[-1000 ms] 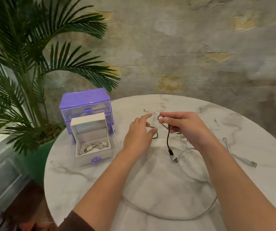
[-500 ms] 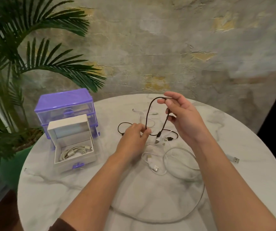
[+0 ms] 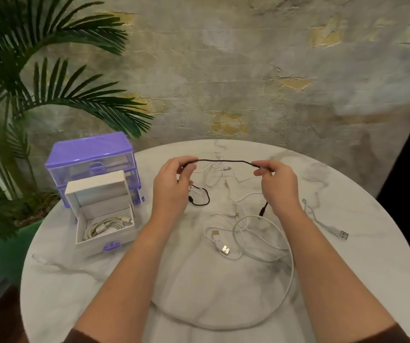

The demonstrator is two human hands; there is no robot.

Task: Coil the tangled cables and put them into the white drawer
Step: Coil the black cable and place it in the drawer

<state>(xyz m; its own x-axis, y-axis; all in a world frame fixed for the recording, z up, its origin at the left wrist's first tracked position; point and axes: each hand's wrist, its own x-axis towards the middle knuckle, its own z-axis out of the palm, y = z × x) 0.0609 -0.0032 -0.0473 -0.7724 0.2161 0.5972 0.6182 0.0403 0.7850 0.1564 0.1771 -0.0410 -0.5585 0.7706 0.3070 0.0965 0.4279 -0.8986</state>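
- Currently, through the head view: holding a black cable [image 3: 226, 160] stretched between both hands, above the far middle of the round marble table [image 3: 80, 280].
- Left hand [image 3: 173, 184] pinching one stretch of that cable between thumb and fingertips, remaining fingers curled.
- Right hand [image 3: 276, 181] pinching the other stretch the same way, thumb below, fingers curled over.
- Trailing one black end down beside the left hand into a small loop on the tabletop; dangling the other end, with its plug, just left of the right wrist.
- Lying loose and tangled near the middle of the table: white cables [image 3: 253, 233], one long loop sweeping toward the near edge, another strand reaching off to the right.
- Sitting pulled out at the left: white drawer [image 3: 105, 240], holding a coiled white cable [image 3: 105, 225] inside.
- Standing just behind the drawer, farther left: purple drawer unit [image 3: 91, 157].
- Filling the far left off the table: potted palm [image 3: 13, 107].
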